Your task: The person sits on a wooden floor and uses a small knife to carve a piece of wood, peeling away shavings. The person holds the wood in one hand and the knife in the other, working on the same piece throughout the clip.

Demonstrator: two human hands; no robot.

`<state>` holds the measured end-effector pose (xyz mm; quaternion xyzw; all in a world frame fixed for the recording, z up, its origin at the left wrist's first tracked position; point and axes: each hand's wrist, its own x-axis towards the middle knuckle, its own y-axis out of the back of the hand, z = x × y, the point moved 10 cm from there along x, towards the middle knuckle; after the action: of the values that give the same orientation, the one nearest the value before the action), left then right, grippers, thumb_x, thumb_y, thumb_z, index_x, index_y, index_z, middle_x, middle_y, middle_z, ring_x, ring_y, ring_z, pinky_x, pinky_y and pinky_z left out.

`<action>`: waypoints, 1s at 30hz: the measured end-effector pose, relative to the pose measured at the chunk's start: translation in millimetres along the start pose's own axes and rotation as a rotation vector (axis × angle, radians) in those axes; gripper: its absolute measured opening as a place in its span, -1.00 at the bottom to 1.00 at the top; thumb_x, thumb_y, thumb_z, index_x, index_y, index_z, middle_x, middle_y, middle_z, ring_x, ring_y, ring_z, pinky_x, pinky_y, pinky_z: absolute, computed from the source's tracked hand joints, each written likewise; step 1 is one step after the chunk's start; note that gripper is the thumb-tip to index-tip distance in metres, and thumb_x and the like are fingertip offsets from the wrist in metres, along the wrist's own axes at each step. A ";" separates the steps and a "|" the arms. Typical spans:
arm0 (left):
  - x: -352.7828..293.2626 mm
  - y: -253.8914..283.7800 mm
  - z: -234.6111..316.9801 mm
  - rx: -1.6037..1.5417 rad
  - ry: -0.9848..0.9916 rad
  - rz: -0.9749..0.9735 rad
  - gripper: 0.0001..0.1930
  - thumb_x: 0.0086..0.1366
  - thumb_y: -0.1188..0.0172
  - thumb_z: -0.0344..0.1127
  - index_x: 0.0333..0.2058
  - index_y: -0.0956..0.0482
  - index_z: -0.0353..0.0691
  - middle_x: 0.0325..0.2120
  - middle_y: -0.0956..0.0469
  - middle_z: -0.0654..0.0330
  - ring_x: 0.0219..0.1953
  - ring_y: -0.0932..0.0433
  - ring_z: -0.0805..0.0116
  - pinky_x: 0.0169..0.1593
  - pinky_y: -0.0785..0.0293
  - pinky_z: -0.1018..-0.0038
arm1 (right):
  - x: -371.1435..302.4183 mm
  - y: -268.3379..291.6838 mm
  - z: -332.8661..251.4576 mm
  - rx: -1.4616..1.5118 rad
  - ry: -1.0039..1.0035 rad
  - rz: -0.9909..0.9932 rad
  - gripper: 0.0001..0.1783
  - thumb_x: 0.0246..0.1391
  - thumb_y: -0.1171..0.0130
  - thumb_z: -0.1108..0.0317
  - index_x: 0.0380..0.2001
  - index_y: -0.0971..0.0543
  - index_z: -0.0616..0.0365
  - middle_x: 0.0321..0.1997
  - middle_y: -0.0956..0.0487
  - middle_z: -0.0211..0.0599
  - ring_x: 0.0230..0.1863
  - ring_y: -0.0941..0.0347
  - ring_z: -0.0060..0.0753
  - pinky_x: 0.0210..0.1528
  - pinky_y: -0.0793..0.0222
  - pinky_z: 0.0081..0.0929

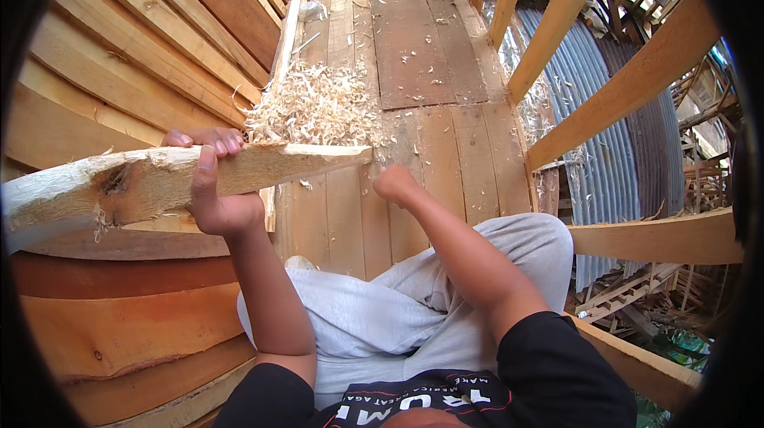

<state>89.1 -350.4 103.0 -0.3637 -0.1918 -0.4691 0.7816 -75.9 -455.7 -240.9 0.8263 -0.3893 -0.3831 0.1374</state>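
Note:
A long, rough-sawn wooden beam with a dark knot and a pale, ragged upper edge runs from the left rim to the middle. My left hand is closed around it, thumb up the near face and fingertips over the top edge. Just past the beam's right end, my right hand is curled closed. The back of that hand faces me, so whatever its fingers hold, if anything, is hidden; I cannot tell whether it touches the beam.
Curly wood shavings are heaped on the plank floor beyond the beam. Stacked boards line the left side. Wooden posts and rails stand at the right, with corrugated metal sheets beyond them. My bent legs are close below.

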 end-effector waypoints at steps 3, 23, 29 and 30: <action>1.3 9.6 3.2 -0.012 0.030 0.088 -0.72 0.12 -0.06 -0.44 -0.18 -0.25 -0.18 -0.50 -0.34 0.20 -0.39 -0.32 0.38 -0.15 -0.29 0.37 | 0.5 -2.9 -0.8 -0.042 0.048 0.012 -0.54 0.17 0.12 0.22 -0.24 -0.52 0.51 -0.33 -0.58 0.24 -0.46 -0.58 0.09 -0.43 -0.52 -0.14; 11.0 48.2 79.8 0.008 0.100 0.152 -0.69 0.10 -0.10 -0.39 -0.15 -0.30 -0.25 -0.52 -0.33 0.19 -0.42 -0.33 0.35 -0.17 -0.28 0.38 | 18.0 44.9 74.1 -0.546 0.101 -0.274 -0.74 -0.14 -0.37 0.44 -0.28 -0.68 0.15 -0.31 -0.67 -0.15 -0.26 -0.59 -0.29 -0.18 -0.47 -0.37; 12.9 63.9 91.1 -0.018 0.128 0.128 -0.69 0.12 -0.09 -0.40 -0.13 -0.32 -0.27 -0.51 -0.34 0.19 -0.41 -0.33 0.36 -0.17 -0.26 0.39 | 14.8 114.4 53.0 -0.059 0.116 0.359 -0.72 -0.23 -0.42 0.46 -0.32 -0.69 0.18 -0.27 -0.68 -0.16 -0.22 -0.61 -0.25 -0.17 -0.47 -0.31; 12.8 66.1 95.6 -0.030 0.124 0.115 -0.69 0.12 -0.09 -0.40 -0.13 -0.33 -0.27 -0.50 -0.34 0.19 -0.41 -0.32 0.36 -0.17 -0.26 0.39 | 12.2 99.4 41.1 -0.129 0.154 0.207 -0.71 -0.23 -0.41 0.47 -0.31 -0.69 0.17 -0.27 -0.68 -0.16 -0.22 -0.61 -0.26 -0.17 -0.48 -0.31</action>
<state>157.0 -266.9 148.8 -0.3558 -0.1148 -0.4480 0.8121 -154.9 -527.4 -222.5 0.7981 -0.4353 -0.3266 0.2585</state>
